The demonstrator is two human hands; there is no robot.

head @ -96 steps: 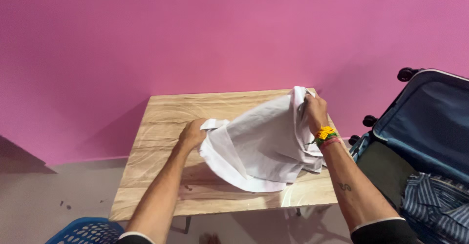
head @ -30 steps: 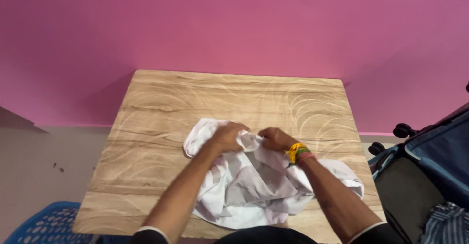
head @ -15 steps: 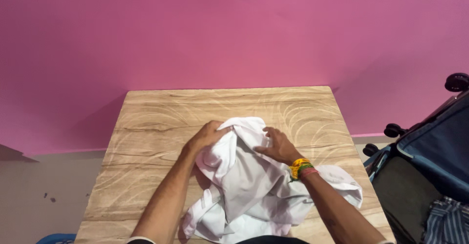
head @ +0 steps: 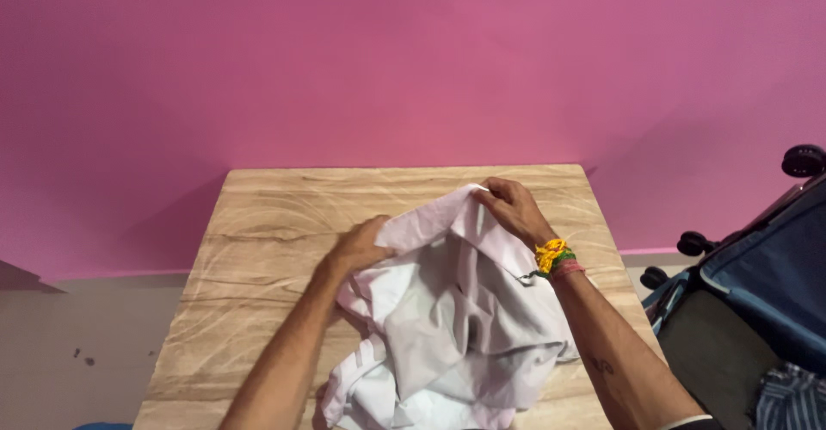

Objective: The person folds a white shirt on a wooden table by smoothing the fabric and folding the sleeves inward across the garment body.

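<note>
A crumpled white garment (head: pixel 447 327) lies on a light wooden table (head: pixel 284 223). My left hand (head: pixel 361 245) grips its upper left edge. My right hand (head: pixel 508 208), with a yellow and green thread band at the wrist, pinches the top edge farther back and to the right. The cloth is stretched between the two hands, and the rest hangs in folds toward the table's near edge.
A pink wall (head: pixel 413 60) rises behind the table. An open dark blue suitcase (head: pixel 766 284) with wheels stands on the floor at the right, with striped cloth (head: pixel 787 400) inside. Grey floor (head: pixel 77 344) shows at the left.
My hands have moved apart and farther back on the table, spreading the garment's top edge between them. A second ago they were close together on the bunched cloth.
</note>
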